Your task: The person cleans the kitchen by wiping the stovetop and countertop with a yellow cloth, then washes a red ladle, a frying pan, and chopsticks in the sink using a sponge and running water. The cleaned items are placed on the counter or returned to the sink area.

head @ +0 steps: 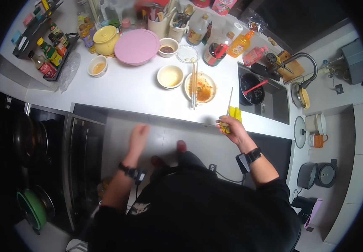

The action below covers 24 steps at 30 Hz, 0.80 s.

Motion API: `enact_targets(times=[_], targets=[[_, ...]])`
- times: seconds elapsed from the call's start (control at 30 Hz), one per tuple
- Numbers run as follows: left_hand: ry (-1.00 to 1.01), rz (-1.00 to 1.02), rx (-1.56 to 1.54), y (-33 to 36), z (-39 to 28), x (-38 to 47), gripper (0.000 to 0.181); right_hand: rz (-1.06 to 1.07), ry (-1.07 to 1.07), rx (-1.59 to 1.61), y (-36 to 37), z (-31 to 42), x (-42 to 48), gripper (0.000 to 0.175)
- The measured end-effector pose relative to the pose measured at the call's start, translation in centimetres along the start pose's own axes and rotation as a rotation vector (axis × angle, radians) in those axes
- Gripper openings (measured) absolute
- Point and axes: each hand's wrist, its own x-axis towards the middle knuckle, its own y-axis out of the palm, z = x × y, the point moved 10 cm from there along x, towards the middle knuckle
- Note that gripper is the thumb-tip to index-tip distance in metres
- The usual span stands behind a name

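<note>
My right hand (231, 126) is over the counter's front edge, its fingers closed round a thin chopstick-like stick (230, 99) that points up and away. Bunched yellow cloth or a glove (235, 113) shows in and behind the same hand. Motion blurs my left hand (140, 134), which hangs over the floor short of the counter; nothing shows in it and its fingers are unclear. A sauce-stained plate (213, 86) lies on the counter ahead, with wooden chopsticks (194, 83) across it. Left of the plate is a white bowl (170, 77) with pale liquid or residue.
To the right, the sink (277, 102) holds a dark pot (251, 89) with a red-handled utensil (256, 87). Behind stand a small sauce bowl (168, 48), a pink round lid (137, 47), a yellow lidded pot (106, 40) and several bottles. Another bowl (98, 66) is further left.
</note>
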Motion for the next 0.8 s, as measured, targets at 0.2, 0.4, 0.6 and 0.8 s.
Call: enact_targets(times=[0.2, 0.4, 0.6, 0.8], targets=[[-0.218, 0.288, -0.075, 17.8, -7.5, 6.4, 0.052, -0.179, -0.062, -0.198, -13.1, 0.7, -0.5, 0.025], [-0.453, 0.301, -0.437, 24.3, -8.7, 9.0, 0.050, -0.144, -0.251, -1.019, -19.1, 5.8, 7.2, 0.039], [-0.529, 0.173, -0.433, 25.5, -9.0, 6.8, 0.028, -0.186, -0.179, -1.294, -17.6, 9.6, 17.9, 0.041], [-0.401, 0.113, -0.374, 26.7, -10.3, 2.4, 0.024, -0.172, -0.172, -1.357, -15.3, 9.8, 21.8, 0.036]])
